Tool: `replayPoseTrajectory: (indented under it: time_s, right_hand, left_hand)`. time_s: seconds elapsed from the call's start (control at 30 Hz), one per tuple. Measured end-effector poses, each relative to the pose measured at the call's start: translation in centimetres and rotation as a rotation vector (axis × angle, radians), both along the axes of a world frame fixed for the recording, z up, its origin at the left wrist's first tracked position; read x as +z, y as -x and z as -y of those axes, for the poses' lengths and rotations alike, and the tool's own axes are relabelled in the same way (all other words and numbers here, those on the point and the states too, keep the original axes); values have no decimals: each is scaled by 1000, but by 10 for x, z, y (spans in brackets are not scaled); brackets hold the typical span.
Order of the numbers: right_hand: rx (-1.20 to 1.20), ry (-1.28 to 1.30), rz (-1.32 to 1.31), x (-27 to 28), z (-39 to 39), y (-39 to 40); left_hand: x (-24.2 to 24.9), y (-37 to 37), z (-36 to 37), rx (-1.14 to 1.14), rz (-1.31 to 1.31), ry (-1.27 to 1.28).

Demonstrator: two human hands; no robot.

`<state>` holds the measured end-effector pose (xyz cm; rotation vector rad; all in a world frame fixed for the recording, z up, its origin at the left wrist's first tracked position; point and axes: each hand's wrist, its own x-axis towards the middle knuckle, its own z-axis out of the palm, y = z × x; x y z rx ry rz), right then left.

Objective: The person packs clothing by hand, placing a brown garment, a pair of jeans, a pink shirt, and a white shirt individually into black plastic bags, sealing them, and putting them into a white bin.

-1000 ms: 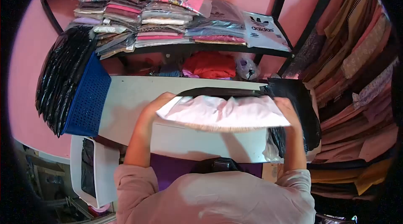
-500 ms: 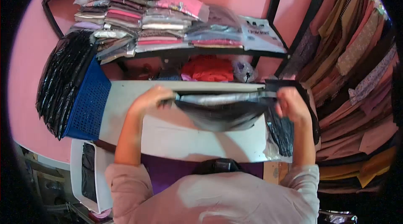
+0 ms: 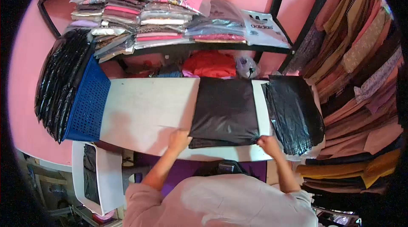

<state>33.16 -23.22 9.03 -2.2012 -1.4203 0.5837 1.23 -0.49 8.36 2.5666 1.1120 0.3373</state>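
1. Two-sided grip: left hand (image 3: 179, 139) and right hand (image 3: 268, 143) pinch the black bag (image 3: 225, 110) between curled fingers, near its front corners.
2. Change: the bag, raised half a second ago, now lies flat on the white table (image 3: 144, 97), which supports it.
3. Material: smooth, rectangular, apparently plastic; black bags (image 3: 293, 112) at right look glossier, wrinkled.
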Motion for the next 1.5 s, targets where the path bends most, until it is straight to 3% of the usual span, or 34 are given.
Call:
replayPoseTrajectory:
  time_s: [0.03,0.07,0.17,0.23,0.3,0.37,0.43,0.5,0.57,0.63,0.7,0.77,0.83,1.17,1.27,1.3,1.37,1.43,1.5]
  right_hand:
    - [10,38,36,-60,7,4]
    - [-17,174,134,-76,10,19]
    - [-157,-28,149,-63,12,43]
    - [-156,-41,147,-69,17,39]
    - [-150,-54,142,-69,24,36]
    - [-97,63,188,-64,31,33]
    - [-45,91,180,-45,35,27]
    - [11,118,179,-32,28,20]
    - [-247,-187,57,-22,4,16]
    - [-241,-347,92,-16,-35,18]
    - [-166,-412,136,-19,-83,27]
    - [-97,-370,242,-37,-122,33]
    - [-97,-166,479,-51,-144,34]
    - [16,-83,385,-61,-165,4]
    - [29,113,406,-44,-175,1]
    - [32,108,406,-42,-185,-1]
    - [-40,-263,260,-39,-203,-4]
    - [-22,-264,450,-40,-220,-4]
    - [44,-182,444,-58,-225,-12]
  left_hand:
    - [-20,0,15,21,-133,105]
    - [-43,0,22,11,-227,130]
    - [-58,-2,33,36,-51,46]
    - [-51,0,37,33,-90,71]
    - [-59,13,35,-109,-69,-37]
    - [-69,22,41,-189,-100,-45]
    - [-58,25,38,-265,-127,-62]
    - [-22,23,35,-359,-80,116]
    - [-28,9,19,-253,137,36]
    - [-12,-38,7,-118,327,-85]
    - [-11,-88,-2,-35,372,-27]
    - [-23,-129,-10,-12,124,-140]
    - [-32,-146,-11,23,0,-154]
    - [-44,-159,-17,128,-106,-11]
    - [-24,-169,-25,167,-141,56]
    - [-21,-174,-27,197,-170,115]
    - [-29,-190,-36,214,-48,36]
    - [-36,-206,-43,163,44,-137]
    - [-45,-208,-47,178,-13,-108]
